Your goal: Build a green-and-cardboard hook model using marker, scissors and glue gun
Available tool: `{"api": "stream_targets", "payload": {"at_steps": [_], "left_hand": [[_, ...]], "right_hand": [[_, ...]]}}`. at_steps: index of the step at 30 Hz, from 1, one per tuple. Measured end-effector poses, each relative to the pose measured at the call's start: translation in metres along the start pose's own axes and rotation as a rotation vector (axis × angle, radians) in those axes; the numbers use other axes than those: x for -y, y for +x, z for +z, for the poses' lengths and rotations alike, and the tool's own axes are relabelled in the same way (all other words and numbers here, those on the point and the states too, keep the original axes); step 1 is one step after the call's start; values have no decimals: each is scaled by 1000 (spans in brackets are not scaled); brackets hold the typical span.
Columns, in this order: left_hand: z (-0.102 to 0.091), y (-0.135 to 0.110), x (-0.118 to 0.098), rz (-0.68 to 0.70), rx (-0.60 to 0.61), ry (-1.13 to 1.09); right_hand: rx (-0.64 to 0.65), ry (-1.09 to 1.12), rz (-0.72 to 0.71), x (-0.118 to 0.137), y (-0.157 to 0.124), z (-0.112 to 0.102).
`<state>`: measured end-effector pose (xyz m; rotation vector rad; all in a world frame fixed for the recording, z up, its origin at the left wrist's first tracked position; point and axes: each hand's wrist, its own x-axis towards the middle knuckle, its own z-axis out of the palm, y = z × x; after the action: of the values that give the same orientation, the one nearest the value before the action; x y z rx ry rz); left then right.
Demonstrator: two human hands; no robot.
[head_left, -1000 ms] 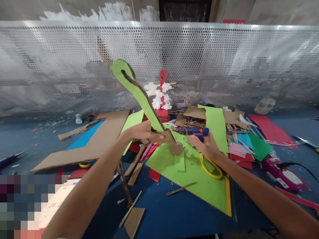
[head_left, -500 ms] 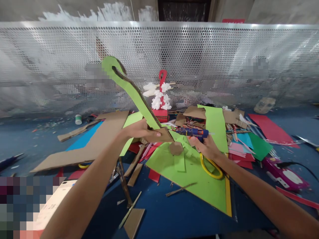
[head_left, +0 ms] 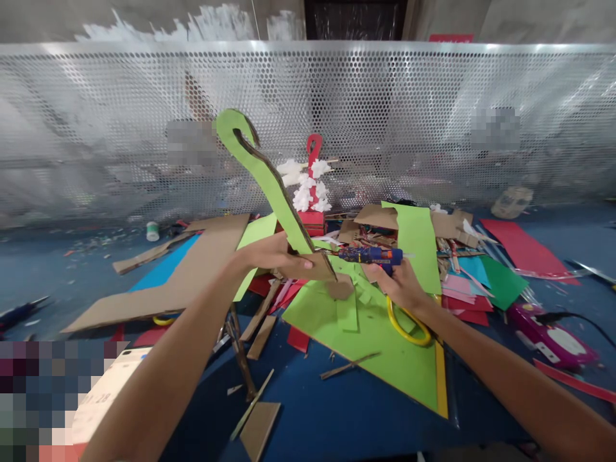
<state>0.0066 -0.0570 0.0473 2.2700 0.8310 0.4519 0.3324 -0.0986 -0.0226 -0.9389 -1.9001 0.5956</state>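
My left hand (head_left: 283,256) is closed around the brown cardboard base (head_left: 318,264) of a tall green hook-topped cardboard piece (head_left: 276,192), which leans up to the left. In my right hand (head_left: 397,279) is a blue glue gun (head_left: 370,255), its nozzle pointing left at the edge of that base. Whether the nozzle touches the cardboard I cannot tell. Below the two hands lies a green paper-covered sheet (head_left: 380,366) with a small brown cardboard piece (head_left: 341,287) on it. Scissors with yellow handles (head_left: 408,332) rest on the sheet, partly behind my right wrist.
A red hook-shaped model with white tufts (head_left: 312,183) stands behind, before a perforated metal screen (head_left: 120,141). Large brown cardboard (head_left: 192,269) lies left. Right are red paper (head_left: 524,250), green paper (head_left: 498,282) and a purple device with a cable (head_left: 551,337). Scraps cover the table.
The green hook-topped piece has swung a little to the right and become more upright in my left hand. The glue gun has stayed almost in place.
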Motion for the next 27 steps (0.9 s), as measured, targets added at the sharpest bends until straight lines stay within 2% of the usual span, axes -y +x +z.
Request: {"api": "stream_targets", "payload": {"at_steps": [10, 16, 23, 27], "left_hand": [[-6, -6, -5, -32, -29, -22], [-8, -8, -14, 32, -57, -55], [-12, -8, -10, 63, -31, -88], [-16, -11, -16, 27, -27, -74]], "right_hand": [[20, -26, -12, -2, 1, 1], [21, -31, -17, -2, 2, 2], [44, -55, -22, 1, 2, 2], [53, -62, -17, 0, 2, 1]]}}
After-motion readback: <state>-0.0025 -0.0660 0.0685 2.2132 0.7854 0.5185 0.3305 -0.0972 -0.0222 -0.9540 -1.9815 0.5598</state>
